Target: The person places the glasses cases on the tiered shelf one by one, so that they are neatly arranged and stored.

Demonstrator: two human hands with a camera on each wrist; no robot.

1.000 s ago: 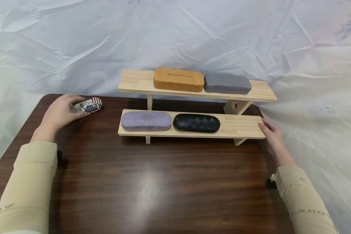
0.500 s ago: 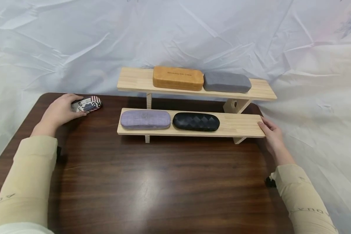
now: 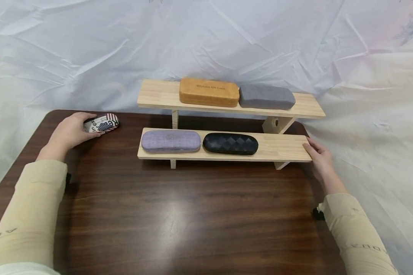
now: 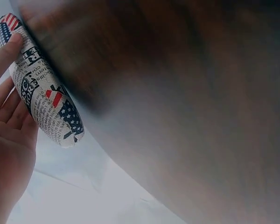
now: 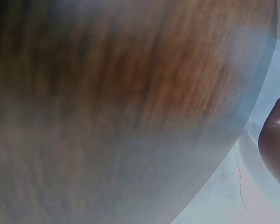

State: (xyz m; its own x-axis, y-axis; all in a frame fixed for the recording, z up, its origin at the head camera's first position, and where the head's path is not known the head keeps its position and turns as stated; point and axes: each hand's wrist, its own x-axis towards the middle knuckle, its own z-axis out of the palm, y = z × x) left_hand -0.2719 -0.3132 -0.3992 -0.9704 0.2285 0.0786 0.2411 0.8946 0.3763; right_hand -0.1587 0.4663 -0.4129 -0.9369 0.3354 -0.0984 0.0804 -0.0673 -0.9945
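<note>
At the table's far left corner my left hand grips a glasses case printed with lettering and flag stripes. In the left wrist view, the thumb lies on one side of this patterned case and the fingers are behind it. My right hand pinches the right end of the lower board of a two-tier wooden shelf, thumb on top, other fingers at the end edge. That lower board carries a purple glasses case and a black one. In the right wrist view, only part of my right hand shows.
On the upper board lie an orange-brown case and a grey case. The shelf stands at the back of a dark wood table. Wrinkled white sheeting hangs behind and beside it.
The patterned case has turned very slightly in my left hand. My right hand keeps its place on the shelf end. The whole head view has shifted a little.
</note>
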